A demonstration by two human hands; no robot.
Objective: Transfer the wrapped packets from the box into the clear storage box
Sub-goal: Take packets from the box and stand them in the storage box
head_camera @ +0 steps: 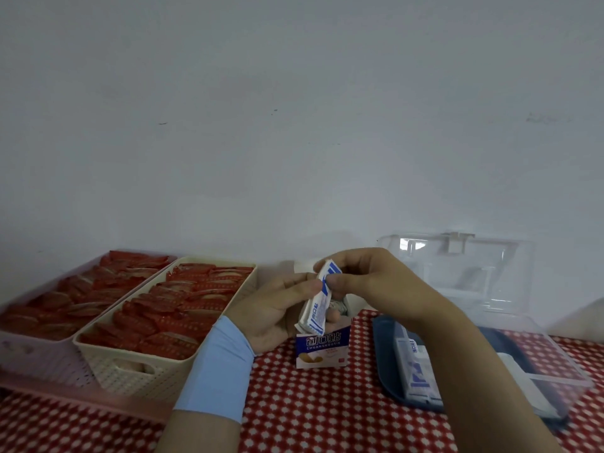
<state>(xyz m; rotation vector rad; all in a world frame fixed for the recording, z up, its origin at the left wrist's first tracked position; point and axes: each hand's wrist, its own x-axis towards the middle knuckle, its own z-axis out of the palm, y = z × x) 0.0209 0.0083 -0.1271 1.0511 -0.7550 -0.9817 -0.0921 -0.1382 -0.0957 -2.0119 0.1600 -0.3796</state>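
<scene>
Red-and-white checked cloth (327, 413) covers the table nearest the viewer. Over it, the left forearm rises from the lower middle in a pale blue sleeve (215, 367). The bare right forearm comes in from the lower right and slants up toward the centre.

The left hand (274, 312) is turned palm-up and slightly inward. Its thumb is laid across the front of a stack of wrapped packets (315, 305) and its fingers are curled behind them. The right hand (369, 279) arches over from above, wrist bent. It pinches the upper end of the same stack between thumb and forefinger, with the other fingers tucked loosely. The stack is held tilted, out of the box.

Just below the stack is the small blue-and-white box (322, 351), its printed face toward the camera. I cannot tell whether it stands on the cloth or is propped by the left fingers.

To the right, partly behind the right forearm, the clear storage box (384, 351) lies on the cloth with stored packets (415, 364) lying in it. Its transparent lid (457, 273) is thrown back against the wall.

On the left sit a cream basket (137, 361) and a pink basket (39, 358) side by side, both filled with red sachets (176, 308). Behind everything is a plain pale wall (294, 125).
</scene>
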